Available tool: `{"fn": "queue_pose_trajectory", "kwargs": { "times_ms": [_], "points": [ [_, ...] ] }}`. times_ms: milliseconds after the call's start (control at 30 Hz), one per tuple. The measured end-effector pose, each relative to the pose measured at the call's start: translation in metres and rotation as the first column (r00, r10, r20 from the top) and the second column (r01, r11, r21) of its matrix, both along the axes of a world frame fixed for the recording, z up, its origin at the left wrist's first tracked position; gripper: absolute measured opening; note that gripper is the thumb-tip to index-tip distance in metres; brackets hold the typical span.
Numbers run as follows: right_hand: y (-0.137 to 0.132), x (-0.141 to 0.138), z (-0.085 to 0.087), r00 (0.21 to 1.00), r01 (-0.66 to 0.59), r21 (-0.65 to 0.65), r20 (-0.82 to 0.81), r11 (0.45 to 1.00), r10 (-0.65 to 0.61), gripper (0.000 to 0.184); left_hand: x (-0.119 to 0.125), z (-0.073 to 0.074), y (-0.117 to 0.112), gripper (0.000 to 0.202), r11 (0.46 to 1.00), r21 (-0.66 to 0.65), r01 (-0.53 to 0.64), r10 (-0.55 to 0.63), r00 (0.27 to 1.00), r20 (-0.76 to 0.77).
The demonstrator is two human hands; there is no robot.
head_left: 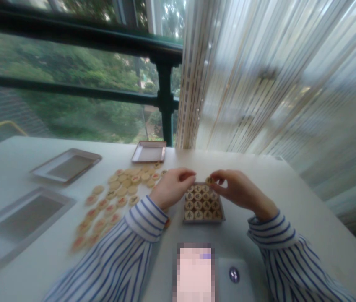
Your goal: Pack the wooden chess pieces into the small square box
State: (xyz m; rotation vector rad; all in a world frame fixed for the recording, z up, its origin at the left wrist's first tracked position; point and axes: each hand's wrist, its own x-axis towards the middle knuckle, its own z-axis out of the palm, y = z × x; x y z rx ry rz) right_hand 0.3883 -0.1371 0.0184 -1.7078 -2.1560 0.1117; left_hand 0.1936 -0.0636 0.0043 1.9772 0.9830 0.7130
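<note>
A small square box (203,219) in front of me holds rows of round wooden game pieces with dark marks. My right hand (239,188) hovers over its far edge, fingers pinched on one round wooden piece (209,180). My left hand (174,186) sits just left of the box with its fingers curled together; what they hold, if anything, is hidden. Both sleeves are white with blue stripes. Several loose wooden pieces (118,197) with red and dark marks lie scattered on the white table (291,197) to the left.
An empty box lid (149,152) lies at the back centre. Two larger flat trays, one (66,165) behind the other (17,218), lie at the left. A white device (234,274) rests at the near edge. A window railing and a curtain (259,84) stand behind the table.
</note>
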Motion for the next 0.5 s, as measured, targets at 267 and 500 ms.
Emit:
{"fn": "queue_pose_trajectory", "kwargs": {
  "times_ms": [267,500],
  "points": [
    [0.0026,0.0066,-0.0035,1.000,-0.001,-0.035,0.013,0.999,0.002,0.018,-0.0030,-0.0082,0.0070,0.029,0.994,0.104,-0.026,0.036,0.994,-0.103],
    [0.0027,0.0078,-0.0048,0.999,0.013,-0.060,0.031,0.998,-0.011,0.019,-0.0049,-0.0066,0.0073,0.032,0.988,0.152,-0.014,0.039,0.987,-0.159]
  ]
}}
